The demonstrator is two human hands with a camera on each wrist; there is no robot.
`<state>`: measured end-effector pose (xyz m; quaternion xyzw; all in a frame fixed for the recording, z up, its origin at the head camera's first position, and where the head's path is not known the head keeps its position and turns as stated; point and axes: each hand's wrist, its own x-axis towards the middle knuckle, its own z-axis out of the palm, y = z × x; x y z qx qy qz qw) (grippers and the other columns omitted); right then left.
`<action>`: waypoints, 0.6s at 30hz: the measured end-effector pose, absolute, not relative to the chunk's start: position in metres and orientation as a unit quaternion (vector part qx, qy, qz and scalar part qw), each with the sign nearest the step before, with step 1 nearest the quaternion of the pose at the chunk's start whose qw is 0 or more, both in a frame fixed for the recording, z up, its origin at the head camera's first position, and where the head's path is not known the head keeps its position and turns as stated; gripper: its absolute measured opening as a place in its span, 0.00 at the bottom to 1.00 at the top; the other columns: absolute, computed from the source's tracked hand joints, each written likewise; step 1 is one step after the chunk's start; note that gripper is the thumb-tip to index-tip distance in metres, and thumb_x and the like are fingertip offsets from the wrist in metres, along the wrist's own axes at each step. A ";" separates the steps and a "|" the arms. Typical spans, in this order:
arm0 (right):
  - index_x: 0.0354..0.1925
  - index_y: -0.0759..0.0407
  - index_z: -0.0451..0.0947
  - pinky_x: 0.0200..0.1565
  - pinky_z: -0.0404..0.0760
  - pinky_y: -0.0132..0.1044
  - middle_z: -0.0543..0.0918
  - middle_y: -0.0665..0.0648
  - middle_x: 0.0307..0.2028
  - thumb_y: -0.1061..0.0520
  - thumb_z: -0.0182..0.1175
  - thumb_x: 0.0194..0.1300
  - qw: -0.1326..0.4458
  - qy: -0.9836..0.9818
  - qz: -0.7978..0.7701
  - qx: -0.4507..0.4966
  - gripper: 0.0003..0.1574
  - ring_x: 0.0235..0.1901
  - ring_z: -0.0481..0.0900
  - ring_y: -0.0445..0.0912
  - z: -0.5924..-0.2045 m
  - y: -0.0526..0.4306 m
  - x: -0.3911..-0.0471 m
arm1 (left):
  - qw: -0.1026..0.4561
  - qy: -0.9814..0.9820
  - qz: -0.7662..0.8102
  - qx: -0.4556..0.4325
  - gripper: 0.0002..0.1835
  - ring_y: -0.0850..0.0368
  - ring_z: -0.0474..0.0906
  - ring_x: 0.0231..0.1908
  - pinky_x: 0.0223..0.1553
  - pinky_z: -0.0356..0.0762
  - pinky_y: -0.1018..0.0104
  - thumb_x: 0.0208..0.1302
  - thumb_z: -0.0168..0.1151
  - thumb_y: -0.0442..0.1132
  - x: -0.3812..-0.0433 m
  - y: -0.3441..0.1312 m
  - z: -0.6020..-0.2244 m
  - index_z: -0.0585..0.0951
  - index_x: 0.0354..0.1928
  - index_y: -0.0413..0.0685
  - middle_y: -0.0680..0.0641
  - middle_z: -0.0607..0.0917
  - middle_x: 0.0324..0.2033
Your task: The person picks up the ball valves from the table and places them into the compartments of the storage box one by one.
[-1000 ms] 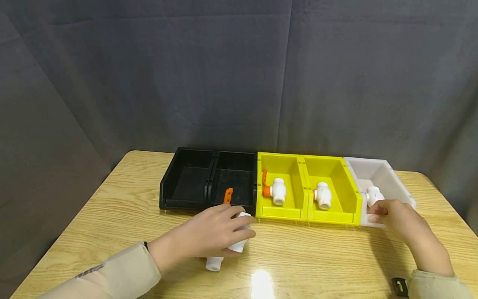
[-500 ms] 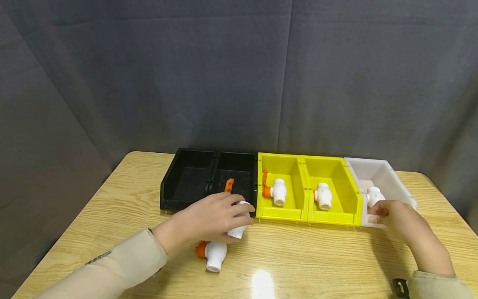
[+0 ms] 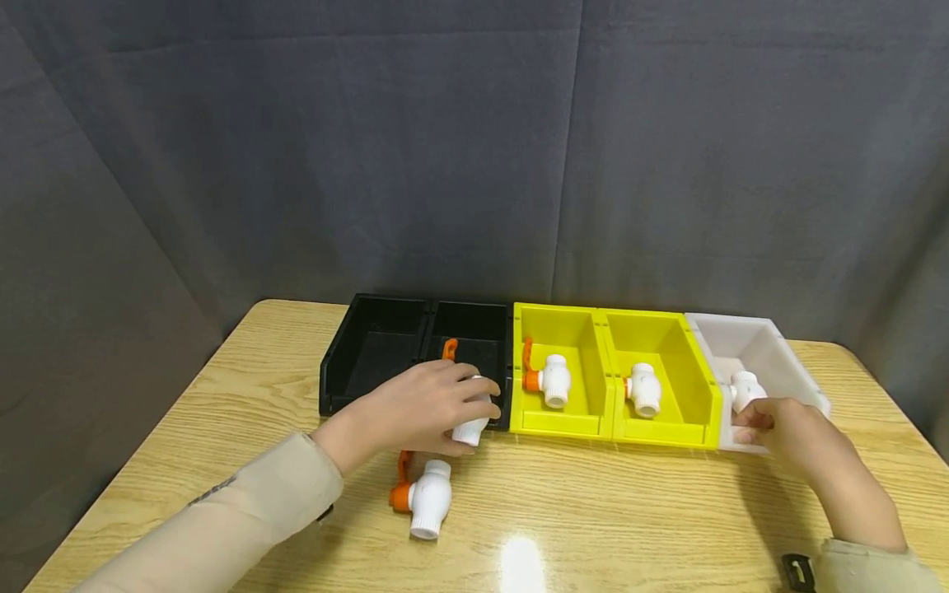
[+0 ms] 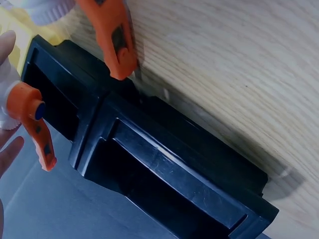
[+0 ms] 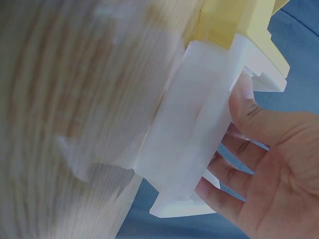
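My left hand grips a white ball valve with an orange lever at the front of the right-hand black bin. In the left wrist view, this valve's orange lever sticks out past the fingers. A second white ball valve lies on the table below that hand. My right hand reaches over the front lip of the white bin, fingers bent inside. Another valve lies in that bin against the fingers; the lip and hand hide whether they hold it.
Two yellow bins stand mid-row, each with a white ball valve in it. Another black bin forms the left end. A small black object lies near my right sleeve. A grey curtain hangs behind the wooden table.
My left hand has moved the gripped valve away from me, up to the black bin's front, uncovering the valve on the table. The right hand has stayed at the white bin.
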<state>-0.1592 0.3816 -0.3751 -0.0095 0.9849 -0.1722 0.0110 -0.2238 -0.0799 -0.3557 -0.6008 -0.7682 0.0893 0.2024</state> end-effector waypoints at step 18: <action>0.31 0.58 0.83 0.35 0.74 0.47 0.84 0.56 0.31 0.58 0.71 0.58 0.015 0.985 -0.171 -0.018 0.06 0.32 0.77 0.52 -0.377 0.384 -0.161 | 0.156 -0.808 0.069 -0.564 0.28 0.52 0.78 0.52 0.53 0.78 0.62 0.57 0.70 0.62 -0.249 -0.073 -0.354 0.81 0.55 0.56 0.52 0.79 0.56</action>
